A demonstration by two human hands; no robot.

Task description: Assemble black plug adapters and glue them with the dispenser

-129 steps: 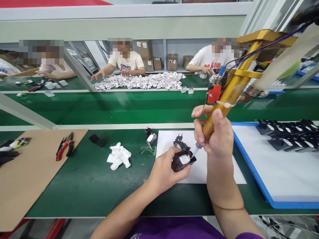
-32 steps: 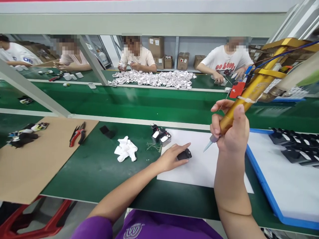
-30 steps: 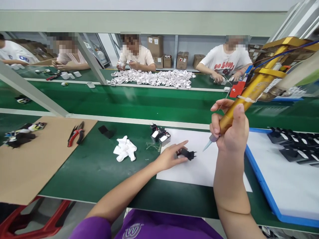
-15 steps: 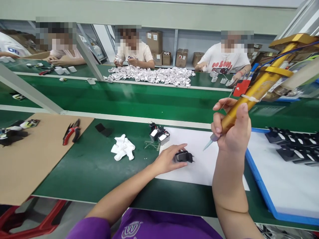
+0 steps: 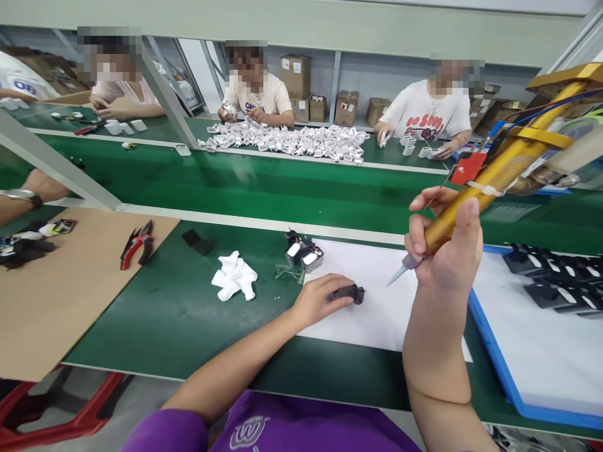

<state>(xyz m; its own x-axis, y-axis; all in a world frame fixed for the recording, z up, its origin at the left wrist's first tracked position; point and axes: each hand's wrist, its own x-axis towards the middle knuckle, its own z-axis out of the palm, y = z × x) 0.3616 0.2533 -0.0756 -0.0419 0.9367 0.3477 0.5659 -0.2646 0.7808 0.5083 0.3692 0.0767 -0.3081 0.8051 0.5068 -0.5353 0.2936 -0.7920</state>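
Observation:
My left hand (image 5: 323, 299) is closed around a small black plug adapter housing (image 5: 351, 293) on a white sheet of paper (image 5: 372, 326). Its prongs point right, and part of it is hidden under my fingers. Raised above the right side of the paper, my right hand (image 5: 445, 242) grips a gold glue dispenser (image 5: 490, 182). The dispenser's pale tapered nozzle (image 5: 398, 276) points down and left, apart from the housing. Behind my left hand stand black adapter units (image 5: 304, 251) with white tops and exposed wires.
Right of the paper, a blue-rimmed tray (image 5: 490, 339) holds rows of black housings (image 5: 556, 270). To the left lie a crumpled white glove (image 5: 234, 276), a black flat piece (image 5: 195, 241) and red-handled pliers (image 5: 136, 245) on cardboard (image 5: 94, 276). Co-workers sit across, by a pile of white parts (image 5: 292, 141).
My left fingers have closed around the black housing, which has turned onto another side. My right hand keeps its grip on the dispenser. Another person's wrist has appeared at far left.

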